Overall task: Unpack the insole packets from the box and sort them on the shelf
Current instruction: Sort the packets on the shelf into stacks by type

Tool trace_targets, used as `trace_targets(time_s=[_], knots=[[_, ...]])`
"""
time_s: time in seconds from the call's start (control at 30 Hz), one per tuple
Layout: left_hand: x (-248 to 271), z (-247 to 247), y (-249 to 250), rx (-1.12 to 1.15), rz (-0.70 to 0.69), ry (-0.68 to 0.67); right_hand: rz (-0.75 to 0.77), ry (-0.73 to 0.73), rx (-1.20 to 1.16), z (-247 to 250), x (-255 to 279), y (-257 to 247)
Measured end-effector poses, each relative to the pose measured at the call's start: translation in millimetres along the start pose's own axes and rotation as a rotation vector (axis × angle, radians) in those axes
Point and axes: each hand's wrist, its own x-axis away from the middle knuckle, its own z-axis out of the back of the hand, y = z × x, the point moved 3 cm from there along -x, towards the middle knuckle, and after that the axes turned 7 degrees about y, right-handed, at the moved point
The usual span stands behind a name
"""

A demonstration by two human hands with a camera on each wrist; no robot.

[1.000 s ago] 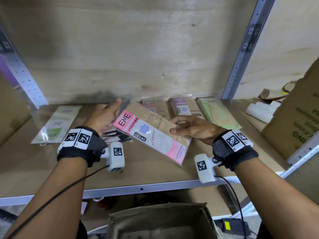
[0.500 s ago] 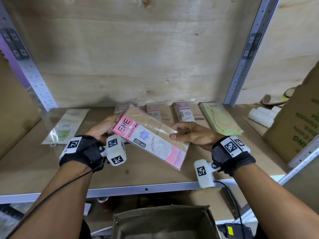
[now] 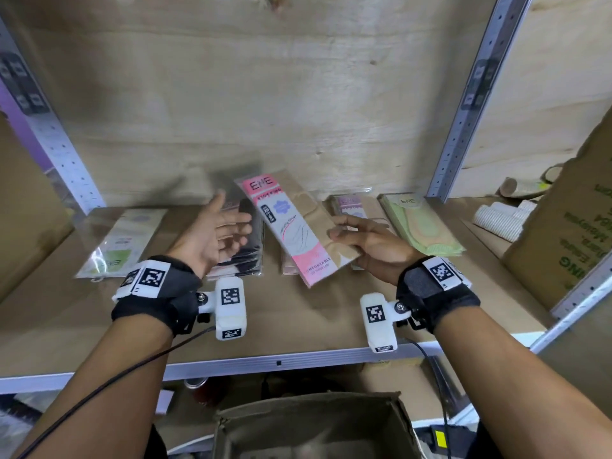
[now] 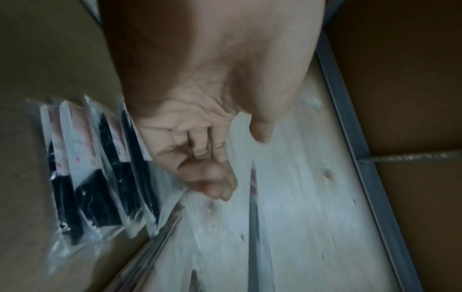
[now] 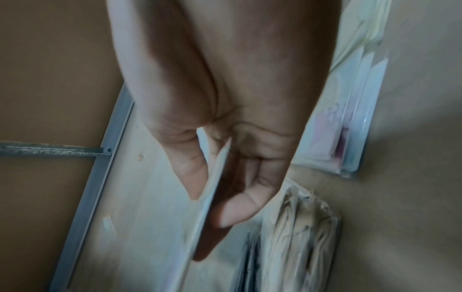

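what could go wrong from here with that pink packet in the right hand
1. Only the right hand pinches the pink packet at one edge, and the left hand is open and off it, so the tilted packet may slip or flop.
2. The beige pile beneath looks uneven; a packet set on it could slide off.
3. The black packets and purple packets lie close by, so it could end up in the wrong pile.

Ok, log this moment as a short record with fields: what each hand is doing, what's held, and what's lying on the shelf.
left hand: open, holding nothing, above the dark packets
right hand: pinches the pink packet by its right edge
pink packet: tilted, over the beige pile
shelf: also holds purple packets, green packets, light packet far left
box: open, below the shelf
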Motion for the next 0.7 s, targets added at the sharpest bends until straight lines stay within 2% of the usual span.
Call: trace_targets(time_s=[0.1,0.2,0.33,0.47,0.7], knots=[[8.1,-21.0,-7.5,-0.174,-0.043,-0.085,0.038,0.074,-0.075,-6.4,-7.0,0.2],[10.4,-36.1,-13.0,-0.231,-0.123,-0.162,0.056,0.124,-0.092,-11.4,-12.8,3.1],[4.5,-41.4,-14.0,-0.241,-0.23,-0.12,0.071,0.14,-0.05,-14.5,-20.3,5.7],[-5.4,-42.7,-11.9,-0.17,-0.227,-0.114,0.08,0.213,-0.02,-9.6,-30.4,5.6],[-16.2,-51.8,-12.4,-0.193,-0.256,-0.031,0.099,0.345,0.281,4.2,-48.6,5.1]])
